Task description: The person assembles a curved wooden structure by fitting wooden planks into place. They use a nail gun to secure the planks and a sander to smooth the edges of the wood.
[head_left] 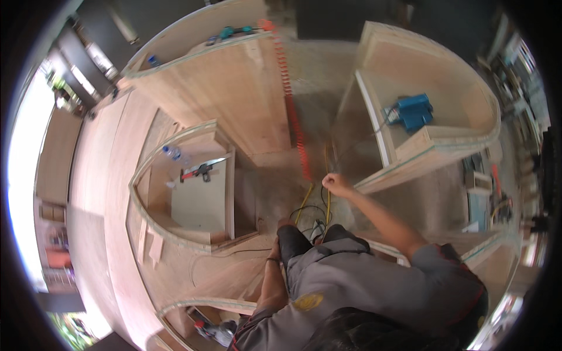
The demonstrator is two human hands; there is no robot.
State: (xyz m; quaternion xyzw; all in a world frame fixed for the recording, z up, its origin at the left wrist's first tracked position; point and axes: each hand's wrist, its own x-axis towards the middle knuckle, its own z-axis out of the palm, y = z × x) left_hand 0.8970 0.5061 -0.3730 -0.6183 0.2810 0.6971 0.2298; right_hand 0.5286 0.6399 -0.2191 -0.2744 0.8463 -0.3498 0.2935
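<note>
My right hand (335,183) is raised over the floor in front of me, with its fingers curled closed. Whether anything small is inside it, I cannot make out. Below it run a yellow hose (328,205) and a dark cable. My left hand (275,250) hangs low beside my left thigh, its fingers mostly hidden. Nearest to it is a curved wooden cabinet (136,193) lying at the left. A red and black tool with a long blade (203,170) and a clear plastic bottle (175,154) rest in this cabinet.
An orange coiled air hose (285,76) hangs along a tall wooden cabinet (222,96), which carries a teal power tool (234,31). At the right, another curved cabinet (436,140) holds a blue power tool (413,112). A red and grey tool (216,331) lies at lower left.
</note>
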